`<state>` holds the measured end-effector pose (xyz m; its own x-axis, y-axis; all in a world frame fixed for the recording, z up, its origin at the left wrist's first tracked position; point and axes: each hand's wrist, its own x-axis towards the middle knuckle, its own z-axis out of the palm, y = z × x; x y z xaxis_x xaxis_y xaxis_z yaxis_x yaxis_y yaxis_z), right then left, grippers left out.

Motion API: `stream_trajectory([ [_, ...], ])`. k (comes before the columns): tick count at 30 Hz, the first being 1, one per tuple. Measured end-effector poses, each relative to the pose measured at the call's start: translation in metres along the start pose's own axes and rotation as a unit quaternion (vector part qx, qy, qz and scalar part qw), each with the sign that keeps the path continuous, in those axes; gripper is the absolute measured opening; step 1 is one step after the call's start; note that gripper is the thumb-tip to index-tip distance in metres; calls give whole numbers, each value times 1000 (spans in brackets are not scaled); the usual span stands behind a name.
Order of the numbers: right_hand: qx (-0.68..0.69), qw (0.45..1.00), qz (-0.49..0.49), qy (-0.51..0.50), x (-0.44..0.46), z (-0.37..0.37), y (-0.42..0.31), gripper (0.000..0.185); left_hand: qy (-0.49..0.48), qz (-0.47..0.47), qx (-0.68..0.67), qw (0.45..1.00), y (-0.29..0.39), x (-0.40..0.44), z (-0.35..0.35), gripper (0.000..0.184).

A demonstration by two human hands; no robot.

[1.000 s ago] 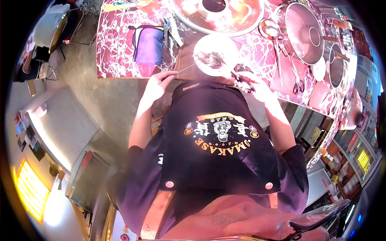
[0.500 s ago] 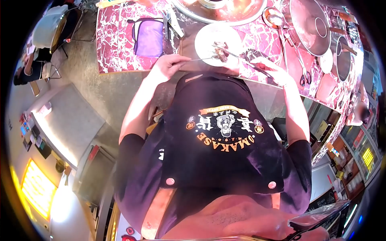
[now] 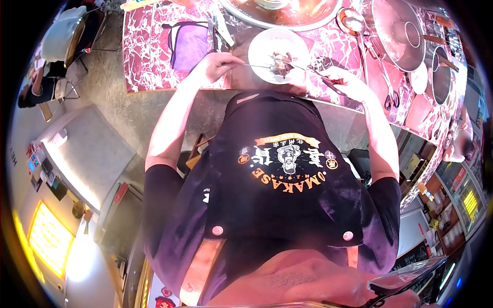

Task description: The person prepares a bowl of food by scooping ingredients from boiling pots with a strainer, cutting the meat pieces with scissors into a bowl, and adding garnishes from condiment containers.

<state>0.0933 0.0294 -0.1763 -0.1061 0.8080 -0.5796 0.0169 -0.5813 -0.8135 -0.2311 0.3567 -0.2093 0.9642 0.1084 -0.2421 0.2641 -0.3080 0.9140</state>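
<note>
- Two bare hands work at one white bowl (image 3: 262, 46), which sits near the table's (image 3: 149, 51) edge.
- The left hand (image 3: 214, 66) has its fingers closed on one thin metal utensil (image 3: 259, 65), which reaches into the bowl.
- The right hand (image 3: 348, 85) is wrapped around one pair of dark-handled scissors (image 3: 329, 84) pointing at the bowl; whether the blades are parted cannot be told.
- Brownish food (image 3: 282, 62) lies inside the bowl, between the hands; its pieces are too small to count.
- Left of the bowl lies one purple pouch (image 3: 191, 49).
- Beyond the bowl stands one wide pan (image 3: 251, 22).
- To the right are one ladle (image 3: 352, 20), one large pot (image 3: 393, 38) and a second, resting pair of scissors (image 3: 393, 100).
</note>
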Motion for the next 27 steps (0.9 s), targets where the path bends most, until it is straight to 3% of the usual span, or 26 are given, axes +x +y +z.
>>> stream_trajectory([
  [9,-21,999,-27,-31,-14,-11,-4,54,-15,21,20,999,2,7,-6,21],
  [12,-114,993,-17,-23,-9,-10,-5,57,-10,20,15,1000,4,9,-6,21],
  [17,-109,993,40,11,-2,-5,-1,57,-10,22,20,1000,2,11,-6,19],
  [22,-108,994,-4,5,-9,-2,-14,50,-21,15,36,999,4,5,-6,19],
  [25,-5,999,35,-2,-12,2,-23,48,-22,44,44,998,7,4,-7,21],
  [27,45,998,-18,-30,-12,-3,-6,42,-9,49,41,998,-2,2,-7,22],
])
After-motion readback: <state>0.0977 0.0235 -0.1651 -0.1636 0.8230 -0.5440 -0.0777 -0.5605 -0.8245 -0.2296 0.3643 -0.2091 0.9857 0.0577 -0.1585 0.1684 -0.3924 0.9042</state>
